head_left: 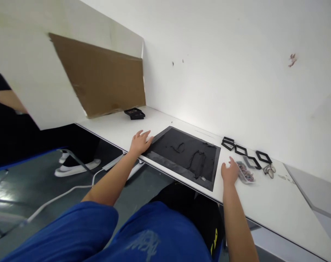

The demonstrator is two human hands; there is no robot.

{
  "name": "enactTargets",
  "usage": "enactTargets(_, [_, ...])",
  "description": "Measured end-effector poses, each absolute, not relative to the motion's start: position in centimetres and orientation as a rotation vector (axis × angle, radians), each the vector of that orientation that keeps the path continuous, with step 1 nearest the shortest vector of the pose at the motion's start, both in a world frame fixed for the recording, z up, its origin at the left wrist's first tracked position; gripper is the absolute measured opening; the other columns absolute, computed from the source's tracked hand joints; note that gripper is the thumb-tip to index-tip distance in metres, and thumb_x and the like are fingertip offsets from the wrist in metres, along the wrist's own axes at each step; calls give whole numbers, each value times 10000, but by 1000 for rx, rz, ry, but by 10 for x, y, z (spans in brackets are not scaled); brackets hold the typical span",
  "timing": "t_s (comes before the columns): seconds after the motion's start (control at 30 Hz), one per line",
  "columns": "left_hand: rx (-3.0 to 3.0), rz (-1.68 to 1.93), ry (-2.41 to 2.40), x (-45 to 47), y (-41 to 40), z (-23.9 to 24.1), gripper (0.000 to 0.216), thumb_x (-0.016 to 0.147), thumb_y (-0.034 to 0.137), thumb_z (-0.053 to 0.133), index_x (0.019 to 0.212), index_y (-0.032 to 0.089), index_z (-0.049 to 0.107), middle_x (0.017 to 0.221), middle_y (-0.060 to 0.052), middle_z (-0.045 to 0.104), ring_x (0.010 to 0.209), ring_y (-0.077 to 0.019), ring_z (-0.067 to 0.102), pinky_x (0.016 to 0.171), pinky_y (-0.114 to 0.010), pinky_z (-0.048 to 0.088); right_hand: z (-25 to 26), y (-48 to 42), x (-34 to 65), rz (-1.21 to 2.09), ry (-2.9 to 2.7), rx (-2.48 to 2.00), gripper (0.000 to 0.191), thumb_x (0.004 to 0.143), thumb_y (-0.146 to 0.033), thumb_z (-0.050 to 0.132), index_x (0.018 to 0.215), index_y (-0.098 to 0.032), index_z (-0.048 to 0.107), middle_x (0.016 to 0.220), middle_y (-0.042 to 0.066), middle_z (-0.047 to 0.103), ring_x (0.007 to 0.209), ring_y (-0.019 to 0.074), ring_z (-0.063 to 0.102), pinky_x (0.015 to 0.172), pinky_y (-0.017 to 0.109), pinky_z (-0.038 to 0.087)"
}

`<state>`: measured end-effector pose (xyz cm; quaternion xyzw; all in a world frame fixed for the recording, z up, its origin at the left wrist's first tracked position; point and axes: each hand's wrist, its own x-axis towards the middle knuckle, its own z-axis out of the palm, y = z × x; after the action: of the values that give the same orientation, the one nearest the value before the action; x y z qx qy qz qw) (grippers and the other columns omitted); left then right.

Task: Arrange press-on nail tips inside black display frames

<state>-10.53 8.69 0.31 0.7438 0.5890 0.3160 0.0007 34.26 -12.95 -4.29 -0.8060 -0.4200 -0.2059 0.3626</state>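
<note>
A dark mat lies on the white table, with black cord in loose loops on it and a small light piece close to its front right corner. At the mat's left corner, my left hand is open, its fingers spread. My right hand is open to the right of the mat, thumb and fingers apart. Beside it stands a clear plastic box of small reddish and greyish pieces; whether the hand touches the box I cannot tell. Neither hand holds anything visible.
Several black square frames lie behind the box, near a small coil of cord. Stacked black frames sit at the back left. A white partition with a brown panel borders the left. Another person's arm shows beyond it.
</note>
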Motion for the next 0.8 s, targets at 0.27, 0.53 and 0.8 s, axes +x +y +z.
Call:
enactTargets(0.27, [2320, 990, 1725, -121, 62, -24, 698, 973, 479, 480, 1559, 158, 277, 1482, -149, 538, 1440, -312, 422, 1167, -497, 416, -46, -111, 388, -689, -732, -2233, 439, 955, -418, 618, 1317, -175, 570, 1328, 109, 584, 1155, 237, 606, 966, 474, 541])
enactTargets(0.53, [2300, 890, 1772, -125, 59, -26, 696, 944, 599, 379, 1497, 178, 421, 1498, -138, 532, 1408, -351, 476, 1151, -538, 414, -49, -94, 436, -795, -632, -2398, 440, 956, -418, 617, 1321, -178, 569, 1341, 111, 577, 1165, 239, 600, 972, 477, 538])
enactTargets(0.8, [2299, 784, 1813, -127, 58, -18, 577, 940, 604, 423, 1386, 262, 555, 1349, -65, 664, 1227, -319, 629, 1065, -499, 491, -52, -89, 471, -809, -703, -2482, 416, 956, -414, 618, 1289, -165, 585, 1290, 104, 602, 1125, 226, 617, 946, 457, 550])
